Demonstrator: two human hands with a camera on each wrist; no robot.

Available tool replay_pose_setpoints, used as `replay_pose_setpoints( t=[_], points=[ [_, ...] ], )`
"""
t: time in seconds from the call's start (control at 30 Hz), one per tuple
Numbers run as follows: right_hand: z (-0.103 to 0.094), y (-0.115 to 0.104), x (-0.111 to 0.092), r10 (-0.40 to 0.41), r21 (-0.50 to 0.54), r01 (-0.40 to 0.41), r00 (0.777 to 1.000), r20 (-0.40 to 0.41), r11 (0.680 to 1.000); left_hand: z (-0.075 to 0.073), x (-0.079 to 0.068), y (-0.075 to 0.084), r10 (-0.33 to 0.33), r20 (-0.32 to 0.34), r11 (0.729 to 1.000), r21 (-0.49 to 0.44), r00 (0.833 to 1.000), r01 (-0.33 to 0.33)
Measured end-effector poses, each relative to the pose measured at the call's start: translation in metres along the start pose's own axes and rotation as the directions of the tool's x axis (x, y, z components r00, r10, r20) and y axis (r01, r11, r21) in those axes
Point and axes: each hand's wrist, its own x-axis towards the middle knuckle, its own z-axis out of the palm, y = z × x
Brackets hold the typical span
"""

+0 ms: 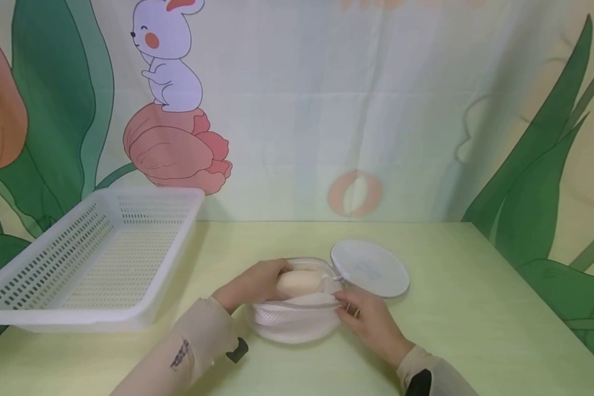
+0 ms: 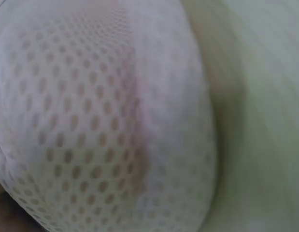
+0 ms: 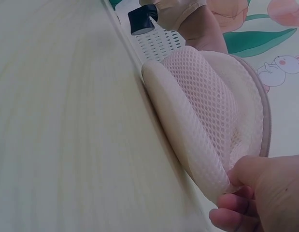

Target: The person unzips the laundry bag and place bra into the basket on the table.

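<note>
A round white mesh laundry bag (image 1: 297,324) stands on the table with its top open. Inside it, near the far left of the opening, lies a smooth beige padded cup (image 1: 299,283). My left hand (image 1: 259,283) reaches over the left rim and holds the cup, its fingertips partly hidden behind it. At the right side, my right hand (image 1: 371,322) pinches the bag's edge between thumb and fingers; the right wrist view shows this pinch at the lower end of the mesh. Mostly the mesh wall (image 2: 81,116) fills the left wrist view, close up.
A round white lid (image 1: 371,268) lies on the table just right of the bag, overlapping its edge. To the left stands a large white perforated basket (image 1: 143,258). Behind the pale yellow-green table (image 1: 475,308) hangs a printed curtain (image 1: 287,121).
</note>
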Motion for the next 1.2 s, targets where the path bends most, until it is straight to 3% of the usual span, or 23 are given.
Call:
replay_pose_setpoints(
  t=[0.23,0.53,0.97,1.2],
  points=[
    [0.000,0.002,-0.001,-0.026,-0.016,0.026,1.000,-0.007,1.000,0.009,-0.001,-0.004,0.013,-0.097,0.999,0.053,0.995,-0.008],
    [0.001,0.003,0.000,-0.020,-0.013,0.020,1.000,-0.015,1.000,0.011,-0.003,-0.007,0.025,-0.206,1.000,-0.007,0.978,-0.027],
    [0.000,0.003,-0.001,-0.021,-0.014,0.021,1.000,-0.004,1.000,0.011,-0.004,-0.009,0.109,-0.154,0.994,0.021,0.982,-0.107],
    [0.000,0.002,-0.001,0.001,-0.020,0.000,1.000,0.005,1.000,0.010,-0.003,-0.013,0.223,-0.157,0.975,0.051,0.962,-0.218]
  ],
)
